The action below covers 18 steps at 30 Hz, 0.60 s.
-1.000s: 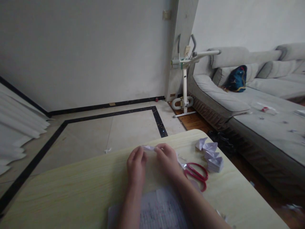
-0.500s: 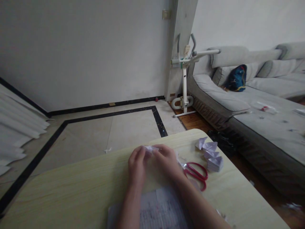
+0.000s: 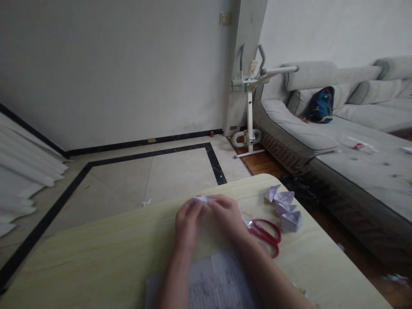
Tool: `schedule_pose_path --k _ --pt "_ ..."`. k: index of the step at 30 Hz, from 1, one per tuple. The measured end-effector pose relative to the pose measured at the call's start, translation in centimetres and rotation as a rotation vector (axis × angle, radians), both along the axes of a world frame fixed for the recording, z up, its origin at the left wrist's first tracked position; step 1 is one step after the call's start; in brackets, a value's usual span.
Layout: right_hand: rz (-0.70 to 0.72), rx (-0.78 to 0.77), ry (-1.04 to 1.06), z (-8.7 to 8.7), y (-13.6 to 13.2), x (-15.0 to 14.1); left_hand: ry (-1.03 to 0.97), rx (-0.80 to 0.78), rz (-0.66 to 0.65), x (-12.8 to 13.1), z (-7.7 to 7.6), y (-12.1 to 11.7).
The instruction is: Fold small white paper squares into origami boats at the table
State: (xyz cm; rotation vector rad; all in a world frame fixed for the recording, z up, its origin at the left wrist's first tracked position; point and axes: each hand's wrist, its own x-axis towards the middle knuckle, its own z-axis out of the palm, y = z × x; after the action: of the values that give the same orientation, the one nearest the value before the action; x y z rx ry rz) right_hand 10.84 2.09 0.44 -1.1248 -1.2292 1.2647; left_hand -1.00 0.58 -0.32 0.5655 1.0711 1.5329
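A small piece of folded white paper point(image 3: 204, 199) is held between my two hands near the far edge of the pale wooden table point(image 3: 106, 253). My left hand point(image 3: 187, 221) grips its left side with closed fingers, and my right hand point(image 3: 227, 214) pinches the right side. Much of the paper is hidden behind the fingers. Just right of my right hand lie scissors with red handles point(image 3: 265, 234), their blades partly covered by the hand. Under my forearms rests a sheet of written, lined paper point(image 3: 215, 279).
Several folded paper pieces point(image 3: 290, 219) stand in a cluster at the table's right edge. Paper scraps point(image 3: 301, 289) lie near the front right. Beyond the table are a grey sofa point(image 3: 357, 171), a white exercise machine point(image 3: 249, 107) and a white curtain point(image 3: 25, 171).
My left hand has shifted slightly right, its fingers now further over the folded paper. The paper appears flatter between the fingers. Scissors and the folded pieces stay where they were.
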Motion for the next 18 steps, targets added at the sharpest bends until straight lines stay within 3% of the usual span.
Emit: schedule_pose_path --k 8,18 --pt "-0.047 -0.009 -0.05 -0.39 0.14 -0.15 0.157 -0.02 0.061 0.08 0.03 0.08" --pt "-0.067 -0.06 -0.043 -0.54 0.15 -0.23 0.178 -0.044 0.087 0.31 0.41 -0.1"
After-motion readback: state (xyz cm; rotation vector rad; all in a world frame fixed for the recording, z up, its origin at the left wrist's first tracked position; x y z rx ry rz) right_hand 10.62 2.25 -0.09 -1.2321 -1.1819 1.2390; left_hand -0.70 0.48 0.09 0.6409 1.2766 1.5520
